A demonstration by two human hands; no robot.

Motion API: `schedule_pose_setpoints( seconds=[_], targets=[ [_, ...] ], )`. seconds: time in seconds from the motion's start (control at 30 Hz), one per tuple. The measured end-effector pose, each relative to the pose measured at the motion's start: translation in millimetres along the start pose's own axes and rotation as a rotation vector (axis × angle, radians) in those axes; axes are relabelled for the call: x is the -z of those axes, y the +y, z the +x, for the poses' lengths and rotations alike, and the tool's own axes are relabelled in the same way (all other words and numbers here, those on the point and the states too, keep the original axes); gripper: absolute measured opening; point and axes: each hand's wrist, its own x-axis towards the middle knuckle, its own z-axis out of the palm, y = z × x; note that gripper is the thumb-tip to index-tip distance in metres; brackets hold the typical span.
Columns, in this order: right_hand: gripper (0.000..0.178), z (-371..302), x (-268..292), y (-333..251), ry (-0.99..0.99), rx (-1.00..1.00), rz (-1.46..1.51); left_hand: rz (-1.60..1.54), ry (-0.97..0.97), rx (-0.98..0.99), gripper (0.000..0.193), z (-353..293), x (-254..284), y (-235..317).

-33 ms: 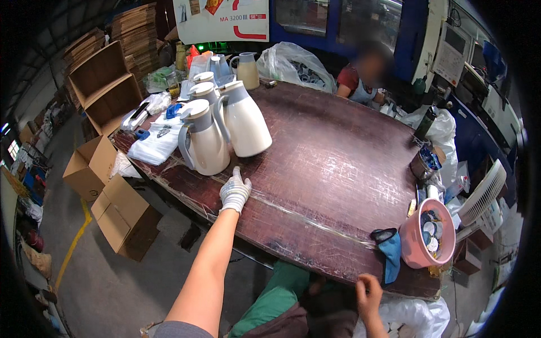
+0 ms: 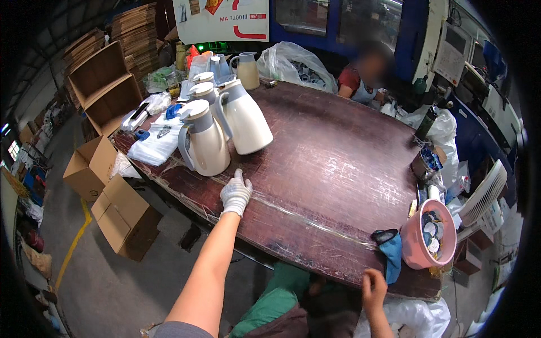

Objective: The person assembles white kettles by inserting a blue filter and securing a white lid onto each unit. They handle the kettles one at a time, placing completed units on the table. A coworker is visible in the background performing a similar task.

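My left hand (image 2: 235, 195), in a white knit glove, rests on the dark reddish-brown table (image 2: 332, 163). Its fingers are stretched out and hold nothing, just in front of a cream vacuum jug (image 2: 209, 147) with a grey handle. A second cream jug (image 2: 251, 127) leans to one side beside it; another jug's white lid (image 2: 203, 89) shows behind them. My bare right hand (image 2: 373, 288) hovers by the table's near edge with loosely bent fingers and nothing visible in it. Close to it a blue cloth glove (image 2: 390, 254) hangs over the edge, next to a pink bucket (image 2: 416, 245) of round pieces.
Clear plastic bags (image 2: 155, 143) lie left of the jugs. Open cardboard boxes (image 2: 125, 217) stand on the floor at left. A beige jug (image 2: 247, 71) is at the far edge. Across the table sits a person (image 2: 360, 79). At right are a metal tin (image 2: 424, 164) and a white fan (image 2: 483, 191).
My right hand has moved slightly up and right, toward the blue glove. The leaning jug has shifted a little upward. My left hand has barely moved.
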Motion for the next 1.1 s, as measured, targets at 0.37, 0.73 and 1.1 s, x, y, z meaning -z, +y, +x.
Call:
schedule_pose_setpoints(
  seconds=[0.37,0.73,1.1],
  targets=[
    [0.010,45.3,-29.3,33.9,0.055,0.102,-0.309,-0.063,0.164,-0.105,0.031,-1.3,-8.4,-6.1],
    [0.011,46.6,-26.0,35.2,0.062,0.093,-0.319,0.007,0.183,-0.130,0.028,-3.9,-6.8,-0.8],
    [0.011,46.0,-24.7,36.1,0.063,0.106,-0.336,-0.005,0.152,-0.116,0.026,-4.0,-6.8,-0.1]
  ],
)
